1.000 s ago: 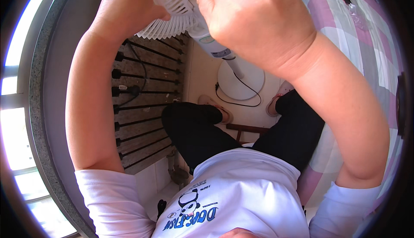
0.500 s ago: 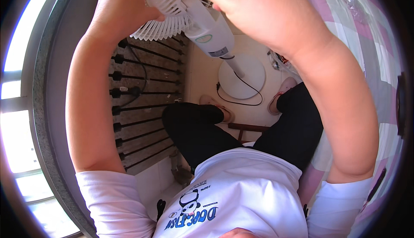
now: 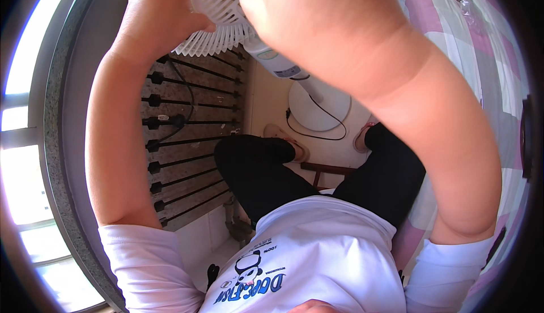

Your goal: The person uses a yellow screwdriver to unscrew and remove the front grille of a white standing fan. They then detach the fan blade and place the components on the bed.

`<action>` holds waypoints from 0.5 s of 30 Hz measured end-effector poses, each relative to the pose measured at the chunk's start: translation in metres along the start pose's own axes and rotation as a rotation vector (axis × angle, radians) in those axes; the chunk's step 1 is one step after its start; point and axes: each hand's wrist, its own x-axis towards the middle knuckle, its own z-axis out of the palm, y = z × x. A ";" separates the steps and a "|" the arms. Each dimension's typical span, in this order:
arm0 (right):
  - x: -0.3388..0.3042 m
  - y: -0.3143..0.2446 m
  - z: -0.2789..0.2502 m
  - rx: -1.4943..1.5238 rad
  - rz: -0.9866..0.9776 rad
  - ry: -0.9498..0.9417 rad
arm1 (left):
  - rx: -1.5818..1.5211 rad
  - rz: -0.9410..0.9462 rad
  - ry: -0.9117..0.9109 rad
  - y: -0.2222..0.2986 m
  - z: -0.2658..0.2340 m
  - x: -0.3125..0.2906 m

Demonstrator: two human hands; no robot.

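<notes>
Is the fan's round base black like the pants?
No, the base is white, while the pants are black.

Fan [image 3: 218, 35]: between your left hand [image 3: 167, 15] and right hand [image 3: 323, 27]. Base [image 3: 303, 115]: on floor [image 3: 263, 106], just ahead of your feet [image 3: 296, 150]. Cord [image 3: 326, 139]: across base, onto floor. Barred rack [image 3: 209, 122]: left. Cloth [image 3: 450, 38]: right.

Likely a room in a home. Checked cloth [image 3: 487, 75] lies at right, a bright window [image 3: 20, 182] at left, a fan [image 3: 273, 59] between.
</notes>
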 end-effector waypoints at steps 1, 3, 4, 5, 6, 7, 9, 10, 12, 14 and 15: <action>-0.002 0.005 0.013 -0.094 -0.130 0.025 | -0.008 -0.021 0.013 0.001 0.004 -0.003; -0.005 0.007 0.022 -0.292 -0.319 0.066 | -0.034 -0.052 0.044 0.011 0.003 -0.002; -0.007 0.005 0.022 -0.391 -0.388 0.079 | -0.049 -0.073 0.060 0.019 0.000 -0.002; -0.010 0.003 0.022 -0.488 -0.457 0.091 | -0.036 -0.070 0.058 0.017 0.001 -0.002; -0.011 0.005 0.024 -0.503 -0.491 0.127 | -0.030 -0.070 0.053 0.016 0.002 -0.003; -0.012 0.007 0.025 -0.519 -0.524 0.164 | -0.025 -0.069 0.049 0.016 0.003 -0.003; -0.012 0.010 0.021 -0.626 -0.620 0.188 | -0.034 -0.056 0.048 0.016 -0.002 0.000; -0.010 0.011 0.017 -0.659 -0.641 0.163 | -0.031 -0.055 0.033 0.015 -0.003 0.000; -0.003 0.013 0.009 -0.656 -0.654 0.113 | -0.020 -0.070 -0.001 0.013 -0.006 -0.004; 0.003 0.016 0.003 -0.501 -0.513 0.072 | -0.025 -0.078 -0.038 0.014 -0.009 -0.005; 0.005 0.018 0.001 -0.364 -0.392 0.073 | -0.030 -0.076 -0.041 0.015 -0.010 -0.005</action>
